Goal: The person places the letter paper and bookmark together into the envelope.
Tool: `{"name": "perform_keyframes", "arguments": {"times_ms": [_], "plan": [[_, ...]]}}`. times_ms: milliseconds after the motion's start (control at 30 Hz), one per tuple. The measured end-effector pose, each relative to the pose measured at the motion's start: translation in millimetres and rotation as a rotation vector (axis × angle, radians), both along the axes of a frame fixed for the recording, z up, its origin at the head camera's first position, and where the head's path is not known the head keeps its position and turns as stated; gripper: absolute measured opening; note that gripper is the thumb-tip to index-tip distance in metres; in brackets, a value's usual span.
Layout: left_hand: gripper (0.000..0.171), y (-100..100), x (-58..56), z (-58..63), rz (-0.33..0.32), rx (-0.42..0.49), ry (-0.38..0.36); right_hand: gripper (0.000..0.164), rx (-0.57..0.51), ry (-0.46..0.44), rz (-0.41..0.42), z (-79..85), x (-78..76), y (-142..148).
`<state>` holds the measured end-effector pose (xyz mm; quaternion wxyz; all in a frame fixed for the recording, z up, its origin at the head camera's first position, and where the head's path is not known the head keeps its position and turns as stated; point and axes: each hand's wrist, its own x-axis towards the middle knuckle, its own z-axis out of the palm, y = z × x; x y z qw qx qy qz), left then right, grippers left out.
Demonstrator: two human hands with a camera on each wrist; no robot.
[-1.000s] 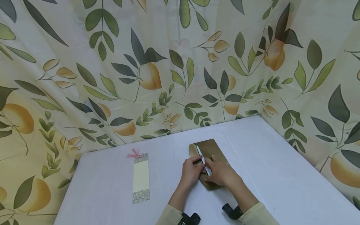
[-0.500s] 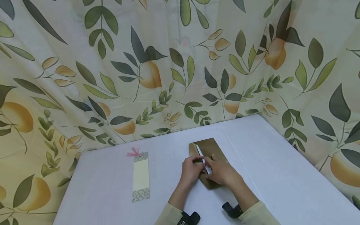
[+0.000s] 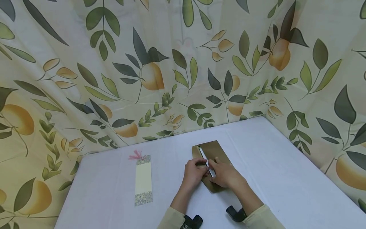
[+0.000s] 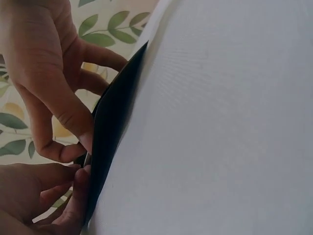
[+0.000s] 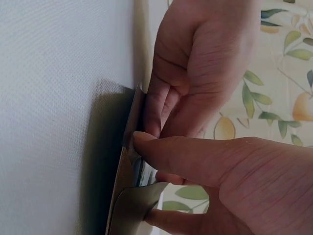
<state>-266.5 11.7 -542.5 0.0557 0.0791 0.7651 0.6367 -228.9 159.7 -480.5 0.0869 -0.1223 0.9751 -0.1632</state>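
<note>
- Left hand [image 3: 194,173]: thumb and fingers bent and drawn together, pinching the brown folder [image 3: 215,150] along its slot; which layer lies between the fingertips is hidden.
- Right hand [image 3: 226,175]: thumb and a finger pinch the brown folder at the same slot, just beside the left fingertips; in the left wrist view, two other fingers reach apart from these toward the folder's edge.
- Brown folder: on the table under both hands, set slantwise, its far end exposed beyond the fingers. A narrow tan flap [image 3: 196,153] runs along its left side. The right wrist view shows its layers standing apart about the slot.
- White strip [image 3: 202,153]: visible lengthwise in the slot beside the flap, partly covered by the fingers.
- Wrists: a black device [image 3: 193,222] at each, next to a pale sleeve [image 3: 172,218].
- Bookmark [image 3: 143,178]: cream, with a grey patterned band at either end, lying well apart to the left of the folder; a pink tassel [image 3: 135,155] at its far end.
- Table [image 3: 286,171]: covered in white.
- Curtain [image 3: 183,70]: behind the table, printed with leaves and orange fruit.
</note>
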Motion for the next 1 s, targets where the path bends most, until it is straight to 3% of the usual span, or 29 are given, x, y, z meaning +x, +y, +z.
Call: {"name": "perform_keyframes", "arguments": {"times_ms": [333,567,800,1000], "plan": [[0.027,-8,-0.8,4.6,-0.011,-0.001,0.001,0.035,-0.014,-0.032,-0.011,-1.6,-0.4,1],[0.025,-22,-3.8,18.8,0.002,0.024,0.004,0.036,-0.015,-0.034,-0.032,-1.9,-0.9,1],[0.025,-42,-10.8,30.2,0.053,-0.017,-0.002,0.036,-0.017,-0.029,-0.032,-3.6,-0.4,1],[0.026,-60,-12.9,42.0,0.049,-0.025,-0.011,0.037,-0.013,-0.021,-0.017,-3.1,0.6,1]]}}
